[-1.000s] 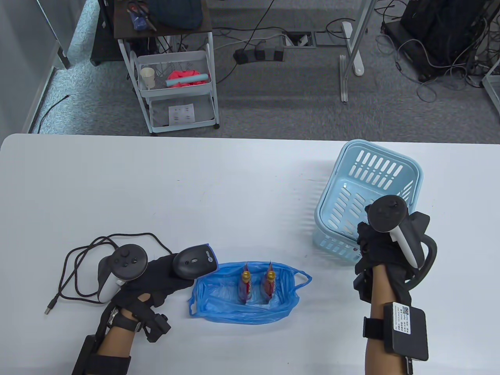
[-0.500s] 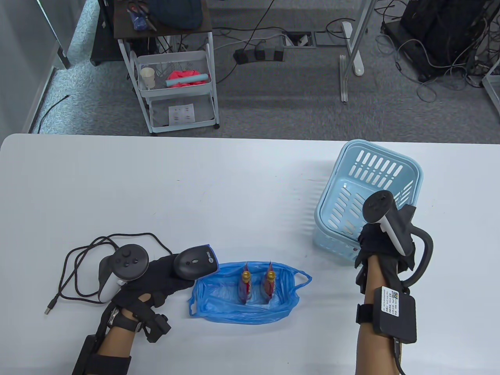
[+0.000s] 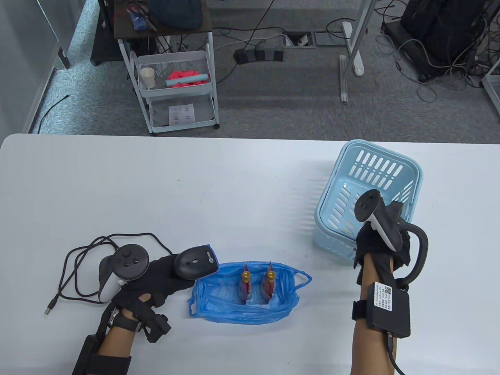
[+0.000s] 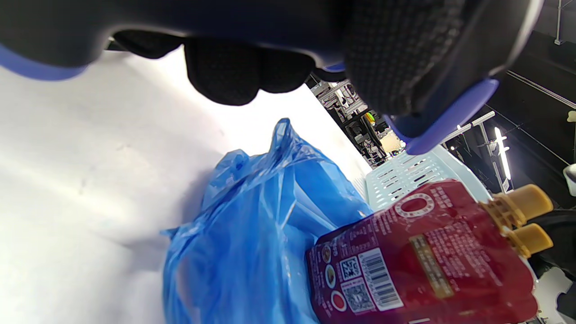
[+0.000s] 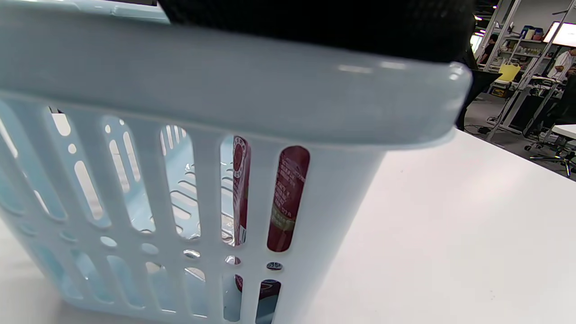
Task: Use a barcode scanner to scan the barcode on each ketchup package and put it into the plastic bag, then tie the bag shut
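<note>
My left hand (image 3: pixel 164 273) grips the black barcode scanner (image 3: pixel 195 262) just left of the blue plastic bag (image 3: pixel 218 299). Two red ketchup packages (image 3: pixel 245 284) (image 3: pixel 269 282) with yellow caps stand inside the open bag. The left wrist view shows the scanner (image 4: pixel 405 54) close above the bag (image 4: pixel 252 234), with a package's barcode side (image 4: pixel 423 261) facing it. My right hand (image 3: pixel 371 240) reaches down into the light blue basket (image 3: pixel 367 172), and its fingers are hidden there. Another ketchup package (image 5: pixel 288 198) shows through the basket's slots (image 5: pixel 135 189).
The scanner's black cable (image 3: pixel 78 265) loops on the table left of my left hand. The basket stands at the table's right side. A white cart (image 3: pixel 175 90) and floor cables lie beyond the far table edge (image 3: pixel 234 136).
My right hand has shifted left and dipped deeper into the basket, its forearm swinging more upright. The left hand, scanner and bag have stayed still.
</note>
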`<action>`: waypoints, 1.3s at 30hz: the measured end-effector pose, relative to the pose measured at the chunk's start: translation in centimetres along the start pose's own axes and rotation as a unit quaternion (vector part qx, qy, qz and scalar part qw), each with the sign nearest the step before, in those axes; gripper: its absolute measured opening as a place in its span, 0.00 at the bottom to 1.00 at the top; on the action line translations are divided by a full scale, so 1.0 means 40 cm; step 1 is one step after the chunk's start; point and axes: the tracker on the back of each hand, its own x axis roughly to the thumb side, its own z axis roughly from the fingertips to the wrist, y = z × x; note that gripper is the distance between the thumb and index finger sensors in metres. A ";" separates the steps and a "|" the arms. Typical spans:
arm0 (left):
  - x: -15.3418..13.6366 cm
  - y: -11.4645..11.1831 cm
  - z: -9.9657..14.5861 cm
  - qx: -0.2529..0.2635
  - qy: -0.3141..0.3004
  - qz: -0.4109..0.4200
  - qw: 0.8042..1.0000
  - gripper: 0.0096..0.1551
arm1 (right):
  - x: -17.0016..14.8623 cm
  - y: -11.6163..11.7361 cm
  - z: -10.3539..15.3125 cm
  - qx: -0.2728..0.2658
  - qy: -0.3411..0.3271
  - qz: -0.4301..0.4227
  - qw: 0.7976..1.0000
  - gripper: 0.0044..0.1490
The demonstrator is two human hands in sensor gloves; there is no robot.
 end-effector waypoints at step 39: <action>0.005 -0.001 0.002 -0.001 -0.019 0.014 1.000 0.30 | 0.012 -0.141 0.118 -0.142 -0.033 -0.103 0.984 0.28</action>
